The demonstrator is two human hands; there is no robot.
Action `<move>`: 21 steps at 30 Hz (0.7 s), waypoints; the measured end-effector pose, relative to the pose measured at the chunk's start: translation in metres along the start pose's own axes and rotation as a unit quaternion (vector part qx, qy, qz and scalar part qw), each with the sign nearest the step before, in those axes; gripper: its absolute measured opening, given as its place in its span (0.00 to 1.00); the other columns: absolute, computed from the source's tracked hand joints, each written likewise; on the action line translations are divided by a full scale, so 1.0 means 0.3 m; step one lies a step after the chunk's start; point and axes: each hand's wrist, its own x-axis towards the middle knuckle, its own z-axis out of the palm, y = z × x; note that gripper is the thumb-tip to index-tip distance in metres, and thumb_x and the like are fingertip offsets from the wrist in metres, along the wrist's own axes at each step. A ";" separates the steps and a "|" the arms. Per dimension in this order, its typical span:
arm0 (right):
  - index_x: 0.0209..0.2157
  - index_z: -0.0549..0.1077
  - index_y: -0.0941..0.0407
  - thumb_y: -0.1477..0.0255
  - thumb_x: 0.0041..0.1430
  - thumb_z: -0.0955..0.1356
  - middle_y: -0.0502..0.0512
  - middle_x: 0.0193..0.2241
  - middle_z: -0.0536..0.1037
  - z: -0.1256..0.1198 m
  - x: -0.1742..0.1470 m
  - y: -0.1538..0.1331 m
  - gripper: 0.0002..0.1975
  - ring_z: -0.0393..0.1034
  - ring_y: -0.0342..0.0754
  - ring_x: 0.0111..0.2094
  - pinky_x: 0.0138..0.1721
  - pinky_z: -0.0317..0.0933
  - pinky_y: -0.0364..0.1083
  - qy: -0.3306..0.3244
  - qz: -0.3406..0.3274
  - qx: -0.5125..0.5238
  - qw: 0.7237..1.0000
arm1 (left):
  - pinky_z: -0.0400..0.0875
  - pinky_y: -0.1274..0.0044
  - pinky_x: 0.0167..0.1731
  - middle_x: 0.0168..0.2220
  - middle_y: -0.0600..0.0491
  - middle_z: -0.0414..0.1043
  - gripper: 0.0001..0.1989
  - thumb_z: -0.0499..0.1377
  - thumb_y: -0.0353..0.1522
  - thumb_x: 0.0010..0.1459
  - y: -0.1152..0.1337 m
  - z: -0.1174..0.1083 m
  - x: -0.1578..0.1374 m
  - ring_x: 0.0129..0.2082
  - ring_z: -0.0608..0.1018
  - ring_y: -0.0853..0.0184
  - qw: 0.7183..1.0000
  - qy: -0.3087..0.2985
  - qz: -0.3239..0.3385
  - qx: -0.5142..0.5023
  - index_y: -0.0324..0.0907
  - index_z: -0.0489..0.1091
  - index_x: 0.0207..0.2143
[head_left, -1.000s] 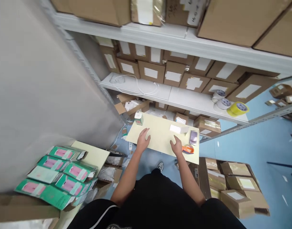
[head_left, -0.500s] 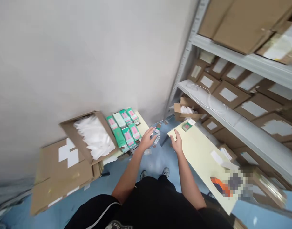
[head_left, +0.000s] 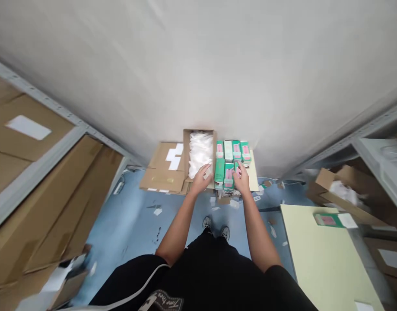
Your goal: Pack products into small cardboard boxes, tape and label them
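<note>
My left hand (head_left: pixel 202 178) is over the near edge of a cardboard carton (head_left: pixel 185 160) filled with white plastic-like pieces (head_left: pixel 201 151). Its fingers are apart and hold nothing that I can see. Over the front row of small green boxes with pink fronts (head_left: pixel 229 175) reaches my right hand (head_left: pixel 242 179). Its thumb and fingers are spread across the rightmost front box (head_left: pixel 236 169), partly covering it; whether they touch it is unclear. A plain green box (head_left: pixel 219 169) lies between the two hands, beside the carton.
Flattened cardboard (head_left: pixel 162 168) lies left of the carton. On the right stands a pale yellow table (head_left: pixel 324 255) with one green box (head_left: pixel 328 220) on it. Shelving with cartons flanks both sides. Paper scraps (head_left: pixel 234 204) litter the blue floor.
My view has swung left, from the yellow table and shelf to the carton and green boxes. My hands, held up in front of me before, are now over these.
</note>
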 end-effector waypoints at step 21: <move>0.67 0.68 0.53 0.62 0.65 0.66 0.61 0.67 0.69 1.091 -0.036 -0.372 0.30 0.60 0.58 0.70 0.71 0.55 0.61 -0.105 -0.020 0.020 0.994 | 0.65 0.64 0.63 0.64 0.39 0.71 0.37 0.68 0.34 0.55 -0.899 -0.856 -0.084 0.64 0.72 0.51 0.963 0.061 -0.253 -0.075 0.40 0.67 0.67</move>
